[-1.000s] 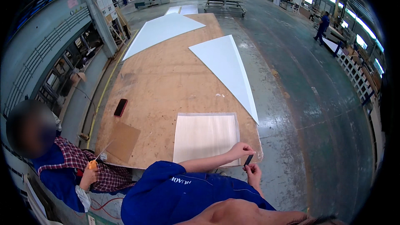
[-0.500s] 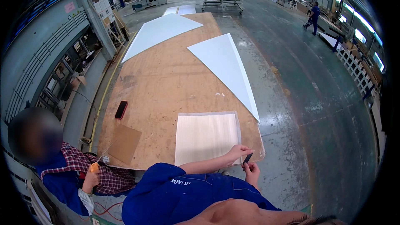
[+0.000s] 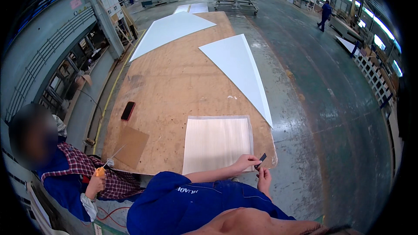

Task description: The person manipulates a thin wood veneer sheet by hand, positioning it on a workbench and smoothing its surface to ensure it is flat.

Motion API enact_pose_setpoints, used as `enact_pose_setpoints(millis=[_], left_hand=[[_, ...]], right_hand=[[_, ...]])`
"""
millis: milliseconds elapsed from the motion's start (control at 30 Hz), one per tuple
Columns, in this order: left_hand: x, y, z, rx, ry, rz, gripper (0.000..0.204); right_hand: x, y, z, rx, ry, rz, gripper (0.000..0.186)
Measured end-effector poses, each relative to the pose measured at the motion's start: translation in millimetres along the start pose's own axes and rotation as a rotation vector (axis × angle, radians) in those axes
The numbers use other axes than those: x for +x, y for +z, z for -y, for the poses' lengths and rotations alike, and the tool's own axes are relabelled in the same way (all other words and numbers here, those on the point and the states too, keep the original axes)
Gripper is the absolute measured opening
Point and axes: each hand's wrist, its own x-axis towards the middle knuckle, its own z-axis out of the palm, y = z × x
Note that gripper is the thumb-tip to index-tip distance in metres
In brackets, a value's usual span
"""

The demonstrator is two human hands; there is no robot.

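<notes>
Near the table's front right corner, my left hand (image 3: 245, 162) pinches a small dark flat strip (image 3: 261, 159), its upper end sticking out past the fingertips. Just below, my right hand (image 3: 264, 178) has its fingers closed at the strip's lower end. What kind of piece it is cannot be made out. Beneath my left forearm lies a pale wood-grain sheet (image 3: 216, 139) with a greyish border along its far and right edges.
On the wooden table (image 3: 170, 87) lie two white angular panels (image 3: 172, 32) (image 3: 239, 67), a phone (image 3: 127, 111) and a brown square sheet (image 3: 132, 147). At left, a co-worker (image 3: 65, 178) holds an orange-handled tool (image 3: 100, 172) with a thin metal shaft. Another person (image 3: 324, 15) walks far right.
The dark strip now tilts up and shows more beyond my left fingertips. The co-worker's orange-handled tool points up more to the right. The far person has moved slightly.
</notes>
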Motion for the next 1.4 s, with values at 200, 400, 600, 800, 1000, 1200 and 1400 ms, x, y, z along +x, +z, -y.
enact_pose_setpoints(millis=[200, 400, 600, 800, 1000, 1200, 1400], left_hand=[[-1.4, -6.2, 0.0, 0.228, 0.016, 0.078, 0.015], [-4.1, -2.6, 11.3, 0.273, 0.071, 0.118, 0.016], [-21.2, -22.8, 12.5, 0.426, 0.150, 0.028, 0.022], [-53.0, -128.2, 62.2, 1.235, 0.466, -0.410, 0.021], [-151.9, -231.1, 88.7, 1.145, -0.025, -0.809, 0.035], [-215.1, -253.7, 72.7, 1.226, -0.098, -1.116, 0.042], [-171.8, -246.5, 67.1, 1.291, 0.159, -0.839, 0.049]], right_hand=[[3.0, 2.5, 17.3, -0.011, -0.111, -0.043, 0.012], [11.4, -5.5, 6.4, 0.048, -0.118, -0.049, 0.010], [23.7, -15.1, 32.2, 0.181, -0.041, -0.185, 0.011], [22.2, -23.8, 32.6, 0.033, 0.084, -0.184, 0.009], [21.6, -32.3, 25.9, -0.054, 0.021, -0.012, 0.014], [36.7, 2.7, 37.2, -0.285, 0.034, 0.095, 0.018], [61.8, 81.5, -10.1, -0.484, 0.041, 0.395, 0.015]])
